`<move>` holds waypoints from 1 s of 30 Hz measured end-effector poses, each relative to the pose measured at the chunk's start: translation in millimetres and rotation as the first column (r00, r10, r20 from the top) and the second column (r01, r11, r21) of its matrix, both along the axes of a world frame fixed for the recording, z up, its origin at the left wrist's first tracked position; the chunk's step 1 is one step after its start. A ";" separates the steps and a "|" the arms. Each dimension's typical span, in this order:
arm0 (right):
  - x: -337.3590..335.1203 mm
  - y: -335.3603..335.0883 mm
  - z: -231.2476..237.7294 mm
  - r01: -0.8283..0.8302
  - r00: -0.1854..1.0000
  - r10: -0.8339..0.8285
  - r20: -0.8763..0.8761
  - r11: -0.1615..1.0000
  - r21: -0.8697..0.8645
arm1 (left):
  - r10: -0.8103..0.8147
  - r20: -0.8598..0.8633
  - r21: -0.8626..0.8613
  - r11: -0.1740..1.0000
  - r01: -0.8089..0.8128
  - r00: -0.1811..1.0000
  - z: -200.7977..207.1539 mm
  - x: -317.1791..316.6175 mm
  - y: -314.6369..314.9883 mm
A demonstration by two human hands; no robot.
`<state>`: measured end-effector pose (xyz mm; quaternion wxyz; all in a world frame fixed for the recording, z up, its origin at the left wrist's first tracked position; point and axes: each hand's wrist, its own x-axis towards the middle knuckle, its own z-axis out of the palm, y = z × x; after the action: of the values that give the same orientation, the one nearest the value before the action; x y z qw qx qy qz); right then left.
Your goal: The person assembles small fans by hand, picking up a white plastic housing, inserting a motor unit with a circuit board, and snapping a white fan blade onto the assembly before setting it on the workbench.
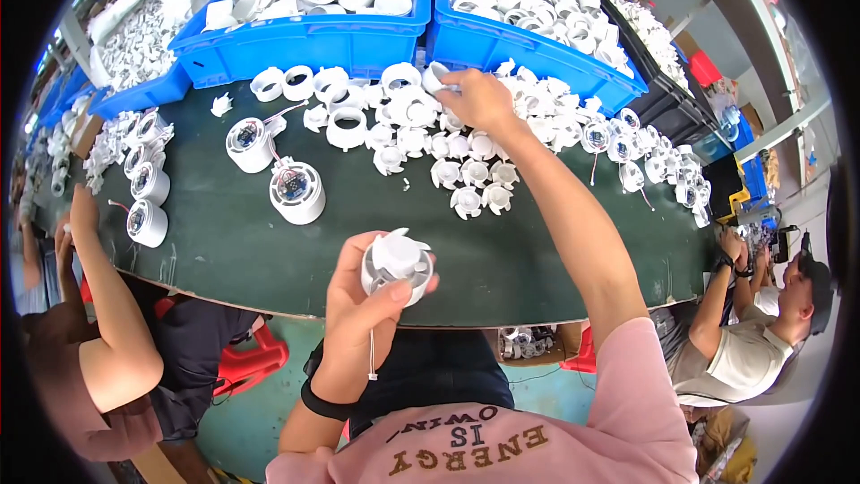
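Observation:
My left hand (351, 298) is wrapped round a small white fan assembly (397, 255) above the table's front edge. Its bladed fan wheel faces up, and a thin wire with a small plug hangs below my palm. Stretched out to the far side, my right hand (482, 100) pinches a white plastic ring (434, 78) in front of the blue bins. Beneath and beside that hand lie more white rings (346, 128) and several white fan wheels (466, 202). Two white round housings with circuit boards (297, 192) stand to the left.
Two blue bins (305, 52) heaped with white parts line the far side of the dark green table (215, 246). More board-fitted housings (148, 222) stand at the left. Wired motor parts (632, 177) lie at the right. Other people work at both ends; a red stool (260, 360) stands below.

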<state>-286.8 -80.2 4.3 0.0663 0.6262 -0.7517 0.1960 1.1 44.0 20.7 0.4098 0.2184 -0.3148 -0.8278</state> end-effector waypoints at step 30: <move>94.9 253.5 16.6 -0.280 0.664 0.428 0.612 0.902 -0.328 | -0.034 0.561 -0.335 0.905 0.263 0.827 -3.6 -48.2 32.9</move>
<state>-191.8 173.3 20.9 -0.1842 0.6371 -0.5626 0.4936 -47.1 76.9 17.2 0.2723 0.3298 -0.5955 -0.6800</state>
